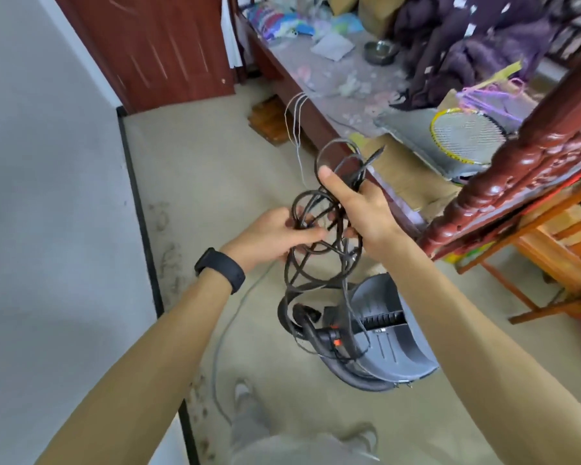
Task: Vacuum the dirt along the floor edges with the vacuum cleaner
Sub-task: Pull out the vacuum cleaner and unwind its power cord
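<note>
Both hands meet near frame centre in a tangle of black power cord (319, 263). The left hand (275, 236), a dark wristband (220, 270) behind it, pinches loops with curled fingers. The right hand (359, 209) grips the bundle with its thumb raised, its fingers mostly hidden behind the coils. At 5 o'clock from the hands, the grey vacuum cleaner (383, 330) sits on the floor, partly masked by cord and black hose (359, 384). Dirt (171, 260) streaks along the dark baseboard (138, 209) at 8 o'clock. The plug end cannot be made out.
</note>
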`<action>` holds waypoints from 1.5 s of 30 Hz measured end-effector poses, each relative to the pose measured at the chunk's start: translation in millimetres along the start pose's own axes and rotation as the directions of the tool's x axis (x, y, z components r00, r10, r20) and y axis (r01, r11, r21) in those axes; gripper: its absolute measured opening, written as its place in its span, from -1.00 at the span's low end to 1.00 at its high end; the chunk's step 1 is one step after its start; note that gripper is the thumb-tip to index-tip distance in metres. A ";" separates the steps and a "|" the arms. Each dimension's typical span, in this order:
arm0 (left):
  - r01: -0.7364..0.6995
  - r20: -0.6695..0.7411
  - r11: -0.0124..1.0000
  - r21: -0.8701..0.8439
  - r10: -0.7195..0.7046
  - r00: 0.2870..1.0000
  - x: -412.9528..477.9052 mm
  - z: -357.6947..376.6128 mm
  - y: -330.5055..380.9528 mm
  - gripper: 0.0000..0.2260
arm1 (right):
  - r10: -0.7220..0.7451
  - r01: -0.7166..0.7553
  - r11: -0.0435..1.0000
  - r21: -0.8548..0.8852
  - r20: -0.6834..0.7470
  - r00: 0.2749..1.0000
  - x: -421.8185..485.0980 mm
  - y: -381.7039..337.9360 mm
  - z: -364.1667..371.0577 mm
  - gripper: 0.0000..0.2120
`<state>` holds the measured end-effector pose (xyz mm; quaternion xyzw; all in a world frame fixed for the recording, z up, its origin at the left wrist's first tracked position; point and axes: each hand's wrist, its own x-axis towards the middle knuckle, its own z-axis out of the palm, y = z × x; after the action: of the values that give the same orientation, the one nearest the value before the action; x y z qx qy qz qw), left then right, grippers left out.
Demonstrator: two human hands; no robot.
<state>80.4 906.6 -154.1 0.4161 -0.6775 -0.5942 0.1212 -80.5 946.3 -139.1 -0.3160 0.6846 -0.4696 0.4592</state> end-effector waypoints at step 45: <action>-0.021 0.222 0.956 0.293 -0.046 0.974 514.3 -252.7 31.9 -0.57 | 0.775 -0.419 0.626 0.658 -0.584 0.242 304.3 83.3 -2.2 -0.76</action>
<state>-87.6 362.9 -228.2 0.3633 -0.7650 -0.5313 -0.0239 -197.9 714.1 -317.5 0.3345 0.7784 -0.4591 0.2673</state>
